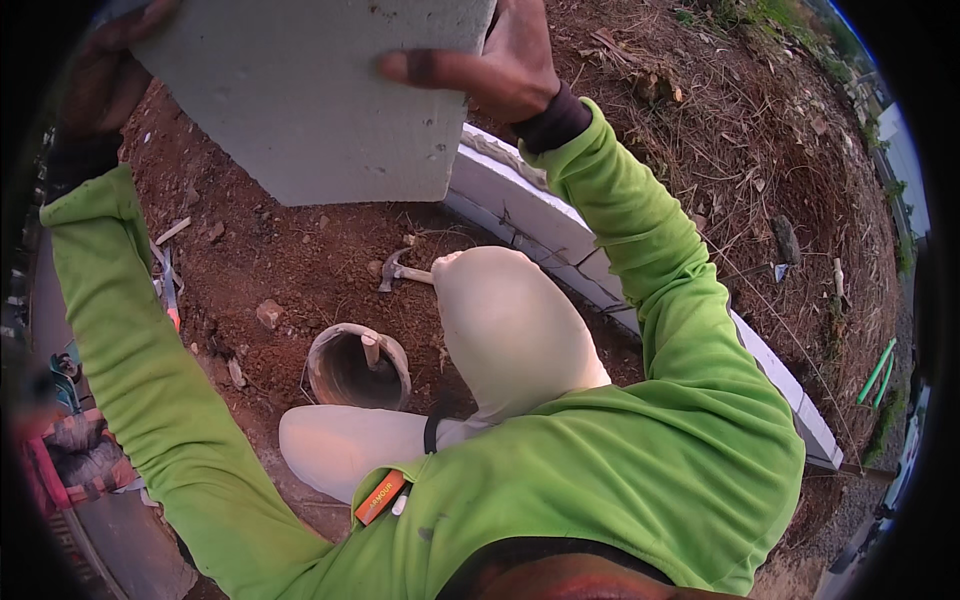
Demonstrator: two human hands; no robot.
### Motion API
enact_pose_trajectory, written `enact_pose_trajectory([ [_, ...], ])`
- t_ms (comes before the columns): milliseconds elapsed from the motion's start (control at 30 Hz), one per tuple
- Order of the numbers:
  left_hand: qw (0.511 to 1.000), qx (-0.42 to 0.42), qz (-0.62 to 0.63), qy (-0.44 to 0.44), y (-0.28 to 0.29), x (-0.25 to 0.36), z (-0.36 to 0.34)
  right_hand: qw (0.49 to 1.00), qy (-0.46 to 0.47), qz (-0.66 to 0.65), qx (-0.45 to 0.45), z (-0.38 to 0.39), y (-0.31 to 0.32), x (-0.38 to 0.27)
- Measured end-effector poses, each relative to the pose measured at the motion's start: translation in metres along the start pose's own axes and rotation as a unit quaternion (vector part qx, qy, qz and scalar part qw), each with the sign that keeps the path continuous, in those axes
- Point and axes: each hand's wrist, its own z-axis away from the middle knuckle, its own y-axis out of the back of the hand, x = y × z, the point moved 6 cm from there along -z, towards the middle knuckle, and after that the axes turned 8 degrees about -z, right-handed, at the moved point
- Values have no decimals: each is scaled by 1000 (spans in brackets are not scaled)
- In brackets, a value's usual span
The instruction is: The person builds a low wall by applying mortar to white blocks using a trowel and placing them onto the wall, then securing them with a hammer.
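A large grey concrete block (320, 100) is held up at the top of the view, its smooth, pitted face toward me. My right hand (510, 65) is closed on its right edge, the thumb lying across the face. At the block's upper left corner my left hand (105, 80) is closed on the edge, in shadow and partly out of view. Below and to the right of the block runs a low wall of pale blocks (535, 215), with grey mortar (510, 155) along part of its top.
A bucket (330, 375) with a wooden handle (371, 348) sticking out stands by my knees. A claw hammer (397, 272) lies on the reddish soil near my knee. A string line (770, 300) runs beyond the wall. At the left lies a red bag (85, 465).
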Motion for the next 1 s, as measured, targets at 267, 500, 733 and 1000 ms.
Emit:
enact_pose_trajectory([
  [267,993,24,-114,17,-52,39,-64,971,-239,-12,-4,-188,192,15],
  [500,977,94,-127,146,-61,-204,86,839,-340,375,-197,-97,196,54],
  [733,910,186,19,371,-70,-282,228,800,-358,340,-341,23,179,151],
  [1000,891,233,81,381,-79,-314,262,712,-406,360,-445,67,124,170],
])
